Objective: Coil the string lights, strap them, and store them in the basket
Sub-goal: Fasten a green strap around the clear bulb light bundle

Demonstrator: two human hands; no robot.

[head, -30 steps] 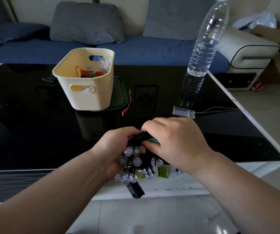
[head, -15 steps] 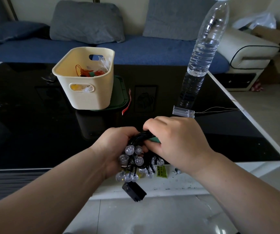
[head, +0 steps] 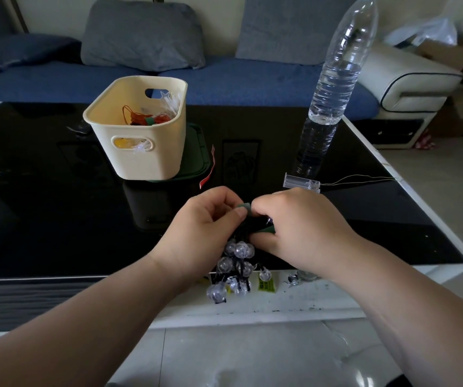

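Observation:
A coiled bundle of string lights with black wire and clear round bulbs hangs between my hands over the table's front edge. My left hand grips the bundle and pinches one end of a green strap at its top. My right hand holds the bundle's other side, with the strap's other part showing under its fingers. The cream basket stands on the black table farther back on the left, holding other coiled lights, apart from both hands.
A tall clear water bottle stands at the right on the black glass table. A clear battery box with thin wires lies just beyond my right hand. A green lid sits under the basket. A blue sofa runs behind.
My left hand has shifted up to the top of the bundle and now pinches the green strap's end. The black plug that hung below the bulbs is out of sight.

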